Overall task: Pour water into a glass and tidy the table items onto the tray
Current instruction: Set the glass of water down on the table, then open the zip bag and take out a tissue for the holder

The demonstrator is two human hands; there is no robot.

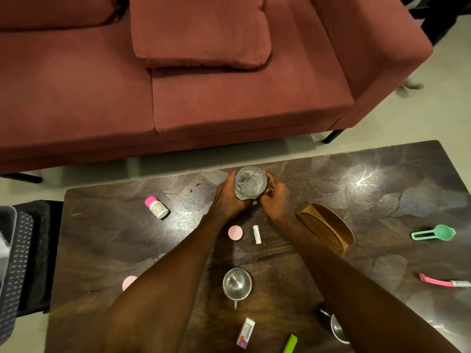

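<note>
Clear glass [250, 182], seemingly holding water already, stood near the frame's centre, by the table's [382, 200] far edge, with the left hand [228, 197] and right hand [276, 197] wrapped around its sides. Pouring looked done; tidying did not. The brown tray [328, 226] right of centre lay tilted and unloaded, while the pink-capped bottle [156, 205], steel cup [237, 284] and green scoop [435, 233] sat scattered.

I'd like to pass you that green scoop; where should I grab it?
Take the green scoop by its long flat handle, coming from above at the end nearest the tray. The handle lies flat on the table with free space around it; the bowl is rounder and harder to pinch.
</note>
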